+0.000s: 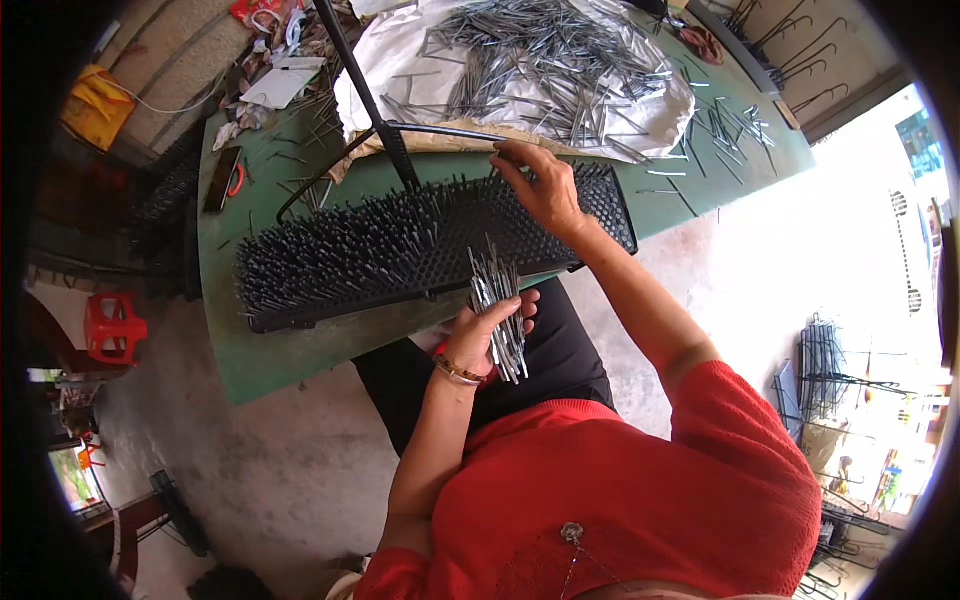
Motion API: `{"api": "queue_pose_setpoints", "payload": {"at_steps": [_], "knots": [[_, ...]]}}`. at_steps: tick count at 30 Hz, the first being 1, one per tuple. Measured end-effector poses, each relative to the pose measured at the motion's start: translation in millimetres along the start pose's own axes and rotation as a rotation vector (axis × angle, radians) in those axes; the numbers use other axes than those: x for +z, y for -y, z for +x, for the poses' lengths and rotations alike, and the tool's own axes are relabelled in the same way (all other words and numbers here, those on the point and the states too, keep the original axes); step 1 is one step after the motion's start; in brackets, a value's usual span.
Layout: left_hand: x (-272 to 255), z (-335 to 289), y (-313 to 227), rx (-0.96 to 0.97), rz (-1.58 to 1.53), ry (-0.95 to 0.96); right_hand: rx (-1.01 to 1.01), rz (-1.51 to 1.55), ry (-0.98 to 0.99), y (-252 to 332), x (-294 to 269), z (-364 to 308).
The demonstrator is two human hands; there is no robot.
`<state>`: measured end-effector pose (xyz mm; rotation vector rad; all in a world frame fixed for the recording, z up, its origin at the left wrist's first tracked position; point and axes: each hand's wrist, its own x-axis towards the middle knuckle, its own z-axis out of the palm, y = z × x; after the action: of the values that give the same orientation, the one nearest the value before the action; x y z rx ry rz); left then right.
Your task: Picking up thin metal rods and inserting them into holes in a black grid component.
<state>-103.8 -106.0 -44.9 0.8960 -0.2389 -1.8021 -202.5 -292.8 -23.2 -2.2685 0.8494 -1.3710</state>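
My left hand is closed around a bundle of thin metal rods, held upright just in front of the black perforated rack. The left and middle part of that long rack is filled with dark upright rods, while the holes toward its right end show bare. Over the rack's far edge hovers my right hand, thumb and fingers pinched together. Whatever sits between those fingertips is too small to make out.
The rack lies on a green table by its near edge. Behind it, a large heap of loose rods covers white paper. A black metal frame rises behind the rack. Orange-handled scissors lie left; a red stool stands on the floor.
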Motion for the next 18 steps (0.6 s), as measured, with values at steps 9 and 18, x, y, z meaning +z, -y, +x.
{"api": "queue_pose_setpoints", "payload": {"at_steps": [9,18], "knots": [[-1.4,-0.6,0.4,0.004,-0.014,0.01,-0.034,-0.04,-0.029,3.0,-0.3,-4.0],[-2.0,-1.0,-0.3,-0.016,0.018,0.023,-0.152,-0.078,0.103,-3.2,1.0,-5.2]]}}
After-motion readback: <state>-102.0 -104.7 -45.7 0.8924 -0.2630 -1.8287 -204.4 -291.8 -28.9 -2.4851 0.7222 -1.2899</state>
